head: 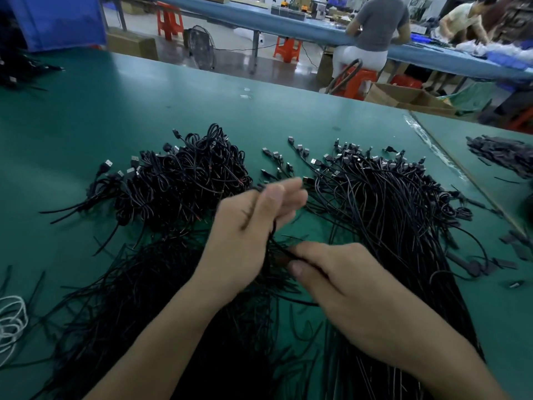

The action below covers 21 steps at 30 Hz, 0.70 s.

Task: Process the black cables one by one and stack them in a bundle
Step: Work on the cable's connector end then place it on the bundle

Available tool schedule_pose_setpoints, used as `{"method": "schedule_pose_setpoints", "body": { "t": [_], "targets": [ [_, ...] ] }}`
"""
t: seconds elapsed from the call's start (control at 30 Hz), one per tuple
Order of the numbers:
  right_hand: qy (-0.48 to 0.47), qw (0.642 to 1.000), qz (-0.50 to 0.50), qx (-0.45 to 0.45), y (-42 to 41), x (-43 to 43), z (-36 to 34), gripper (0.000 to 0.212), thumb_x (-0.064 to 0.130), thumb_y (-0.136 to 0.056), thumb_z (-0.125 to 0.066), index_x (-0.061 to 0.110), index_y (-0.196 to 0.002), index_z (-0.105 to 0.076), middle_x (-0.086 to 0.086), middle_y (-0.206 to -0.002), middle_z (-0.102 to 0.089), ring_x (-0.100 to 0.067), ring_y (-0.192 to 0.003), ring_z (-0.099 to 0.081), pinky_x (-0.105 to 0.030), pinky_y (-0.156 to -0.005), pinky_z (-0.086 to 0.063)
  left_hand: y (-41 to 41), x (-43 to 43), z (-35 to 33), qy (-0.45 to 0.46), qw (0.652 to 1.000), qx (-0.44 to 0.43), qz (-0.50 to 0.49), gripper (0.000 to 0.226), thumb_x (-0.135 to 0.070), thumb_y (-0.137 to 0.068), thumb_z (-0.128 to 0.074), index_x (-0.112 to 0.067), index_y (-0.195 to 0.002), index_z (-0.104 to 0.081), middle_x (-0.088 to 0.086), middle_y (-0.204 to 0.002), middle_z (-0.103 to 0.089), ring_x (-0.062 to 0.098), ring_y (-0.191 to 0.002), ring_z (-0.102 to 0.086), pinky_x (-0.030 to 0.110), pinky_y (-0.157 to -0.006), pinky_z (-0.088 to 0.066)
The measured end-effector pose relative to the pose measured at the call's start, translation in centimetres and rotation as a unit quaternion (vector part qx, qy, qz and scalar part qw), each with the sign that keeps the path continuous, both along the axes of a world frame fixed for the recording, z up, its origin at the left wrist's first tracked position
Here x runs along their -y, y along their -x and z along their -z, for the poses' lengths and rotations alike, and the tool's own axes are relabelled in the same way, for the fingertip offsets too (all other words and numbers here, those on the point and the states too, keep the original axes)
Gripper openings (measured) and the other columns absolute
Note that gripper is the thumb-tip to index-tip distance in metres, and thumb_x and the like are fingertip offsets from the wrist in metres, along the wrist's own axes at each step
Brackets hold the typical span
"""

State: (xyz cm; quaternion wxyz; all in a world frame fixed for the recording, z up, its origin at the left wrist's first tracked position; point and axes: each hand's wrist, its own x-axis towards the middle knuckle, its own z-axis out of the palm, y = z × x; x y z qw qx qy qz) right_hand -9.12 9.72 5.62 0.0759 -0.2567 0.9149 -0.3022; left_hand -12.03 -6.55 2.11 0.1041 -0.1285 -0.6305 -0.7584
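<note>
The black cable I'm watching hangs between the two hands, above the middle of the green table, running from the left hand down to the right hand. My worry is snagging: it crosses the loose strands lying underneath, so a pull could drag neighbours along or knot the loop. It looks thin, limp and glossy (a plug end seems to sit by the left fingertips, though blur makes that uncertain). The right hand pinches it between thumb and forefinger; whether the left actually clamps it I cannot tell. Coiled cables are heaped on the left, and straight cables fan out on the right.
</note>
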Motion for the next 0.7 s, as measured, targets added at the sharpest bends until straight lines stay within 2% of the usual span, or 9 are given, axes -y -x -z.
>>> {"method": "schedule_pose_setpoints", "body": {
  "t": [0.1, 0.17, 0.27, 0.33, 0.47, 0.53, 0.6, 0.63, 0.7],
  "targets": [
    [0.004, 0.996, 0.034, -0.079, 0.7, -0.6, -1.2, 0.030, 0.054, -0.088, -0.048, 0.028, -0.079, -0.061, 0.018, -0.066, -0.058, -0.008, -0.053, -0.050, -0.029, -0.049, -0.038, -0.6, -0.2, 0.1, 0.236, 0.971, -0.034, 0.007, 0.036, -0.042, -0.102, -0.043, -0.025, -0.093, -0.073, -0.017, -0.081, -0.073, -0.004, -0.076, -0.067, 0.017, -0.068, -0.053],
    [0.040, 0.991, 0.060, -0.109, 1.2, -1.2, -1.6, 0.030, 0.057, -0.080, -0.061, 0.029, -0.075, -0.070, 0.014, -0.063, -0.062, -0.008, -0.053, -0.053, -0.031, -0.049, -0.043, -0.9, -0.3, -0.2, 0.275, 0.960, 0.012, 0.046, 0.043, -0.043, -0.100, -0.044, -0.026, -0.065, -0.062, -0.016, -0.056, -0.062, -0.001, -0.050, -0.054, 0.014, -0.050, -0.041],
    [0.121, 0.985, 0.046, -0.113, 1.7, -1.5, -1.9, 0.029, 0.052, -0.073, -0.076, 0.024, -0.067, -0.070, 0.002, -0.056, -0.059, -0.008, -0.046, -0.043, -0.025, -0.045, -0.035, -1.2, 0.0, -0.9, 0.193, 0.954, 0.148, 0.175, 0.055, -0.038, -0.106, -0.039, -0.020, -0.062, -0.067, -0.007, -0.045, -0.051, 0.007, -0.039, -0.049, 0.016, -0.043, -0.038],
    [0.201, 0.974, 0.024, -0.099, 2.1, -1.3, -2.0, 0.024, 0.043, -0.074, -0.080, 0.022, -0.068, -0.071, -0.003, -0.059, -0.061, -0.015, -0.048, -0.045, -0.023, -0.045, -0.036, -1.5, 0.4, -1.5, 0.122, 0.943, 0.184, 0.250, 0.058, -0.043, -0.105, -0.038, -0.019, -0.060, -0.066, -0.008, -0.042, -0.036, 0.006, -0.035, -0.036, 0.017, -0.041, -0.030],
    [0.277, 0.957, 0.036, -0.080, 2.7, -0.3, -0.6, 0.020, 0.041, -0.088, -0.069, 0.026, -0.076, -0.070, 0.008, -0.060, -0.058, -0.001, -0.053, -0.044, -0.013, -0.051, -0.036, -1.5, 1.1, -2.3, -0.084, 0.913, 0.208, 0.341, 0.054, -0.044, -0.101, -0.039, -0.021, -0.053, -0.050, -0.011, -0.044, -0.028, 0.003, -0.034, -0.027, 0.018, -0.037, -0.019],
    [0.263, 0.961, 0.068, -0.041, 2.6, 0.2, 0.5, 0.024, 0.044, -0.095, -0.055, 0.030, -0.080, -0.069, 0.009, -0.057, -0.050, -0.001, -0.051, -0.038, -0.017, -0.047, -0.031, -1.2, 1.7, -2.5, -0.224, 0.872, 0.205, 0.383, 0.050, -0.039, -0.100, -0.039, -0.020, -0.056, -0.052, -0.009, -0.045, -0.029, 0.002, -0.035, -0.037, 0.018, -0.035, -0.025],
    [0.198, 0.977, 0.084, -0.009, 2.1, 0.5, 1.6, 0.024, 0.046, -0.095, -0.047, 0.036, -0.091, -0.068, 0.010, -0.058, -0.052, -0.003, -0.048, -0.040, -0.021, -0.044, -0.032, -0.8, 2.1, -3.0, -0.364, 0.825, 0.177, 0.393, 0.045, -0.036, -0.098, -0.042, -0.014, -0.064, -0.061, -0.006, -0.047, -0.045, 0.005, -0.043, -0.052, 0.016, -0.041, -0.042],
    [0.156, 0.984, 0.081, 0.008, 1.6, 0.5, 2.1, 0.024, 0.046, -0.098, -0.045, 0.038, -0.096, -0.067, 0.012, -0.058, -0.054, -0.005, -0.047, -0.040, -0.025, -0.043, -0.033, -0.5, 2.2, -3.1, -0.405, 0.823, 0.165, 0.363, 0.044, -0.035, -0.097, -0.044, -0.011, -0.068, -0.067, -0.004, -0.052, -0.055, 0.007, -0.048, -0.059, 0.017, -0.045, -0.049],
    [0.079, 0.995, 0.049, 0.048, 0.7, 0.6, 2.4, 0.021, 0.045, -0.101, -0.042, 0.041, -0.105, -0.063, 0.014, -0.059, -0.055, -0.010, -0.045, -0.042, -0.032, -0.043, -0.036, 0.0, 1.9, -2.9, -0.398, 0.877, 0.139, 0.229, 0.044, -0.035, -0.095, -0.047, -0.010, -0.077, -0.078, 0.001, -0.068, -0.071, 0.013, -0.065, -0.072, 0.018, -0.056, -0.056]
  ]
}}
